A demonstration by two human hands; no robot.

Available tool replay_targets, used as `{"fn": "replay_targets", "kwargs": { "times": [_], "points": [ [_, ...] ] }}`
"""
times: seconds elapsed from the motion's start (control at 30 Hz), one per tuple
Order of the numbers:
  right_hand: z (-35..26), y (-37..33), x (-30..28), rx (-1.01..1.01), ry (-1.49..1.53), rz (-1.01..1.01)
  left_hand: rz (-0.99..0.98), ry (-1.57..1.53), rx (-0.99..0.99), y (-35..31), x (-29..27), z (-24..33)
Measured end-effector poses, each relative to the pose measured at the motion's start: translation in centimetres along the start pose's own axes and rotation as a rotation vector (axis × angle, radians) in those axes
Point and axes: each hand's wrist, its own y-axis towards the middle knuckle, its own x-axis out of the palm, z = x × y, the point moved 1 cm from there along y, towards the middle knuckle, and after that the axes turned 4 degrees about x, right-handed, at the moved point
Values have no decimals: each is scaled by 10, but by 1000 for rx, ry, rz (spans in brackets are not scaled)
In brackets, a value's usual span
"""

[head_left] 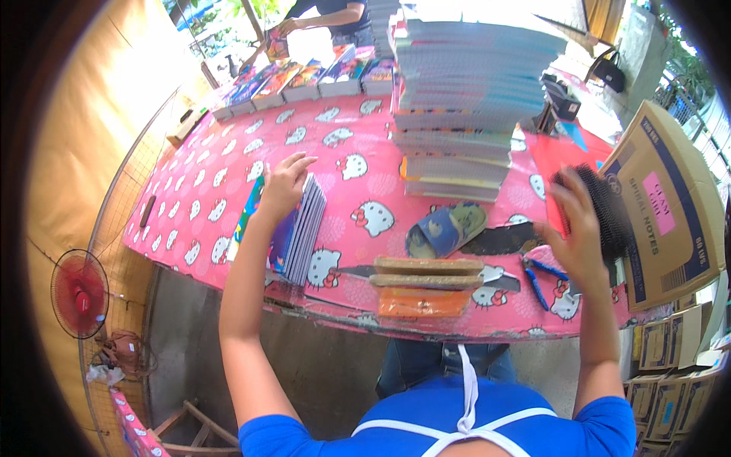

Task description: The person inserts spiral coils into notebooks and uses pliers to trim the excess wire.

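My left hand point(285, 186) is at the top of a small stack of notebooks point(304, 232) with bright covers, on the left of the table. Its fingers are stretched out and not wrapped round anything. On the right, my right hand point(576, 232) is slightly blurred, thumb and fingers apart. It is beside a bundle of black spiral coils point(609, 221); whether it touches them I cannot tell. Blue-handled pliers point(537, 286) lie just left of that wrist. A blue patterned slipper point(448, 230) sits mid-table, behind wooden blocks point(426, 272) and an orange block point(422, 302).
A tall stack of paper sheets point(464, 99) rises at the back centre. Rows of notebooks point(304, 80) line the far edge of the pink table point(251, 160), near another person's arm point(327, 19). A cardboard box point(666, 221) stands at right, a red fan point(81, 295) at left.
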Motion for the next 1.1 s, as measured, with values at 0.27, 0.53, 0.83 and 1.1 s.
{"fn": "replay_targets", "kwargs": {
  "times": [0.27,0.53,0.83,1.1],
  "points": [
    [-91,228,-4,-651,-258,475,263,-484,72,-35,-28,199],
    [-103,284,5,-694,-273,-335,251,-1271,-171,-81,3,224],
    [-96,328,0,-518,-78,-596,185,-1458,-272,-85,40,234],
    [-97,330,0,-638,-137,-524,206,-1496,-339,-87,56,229]
  ]
}}
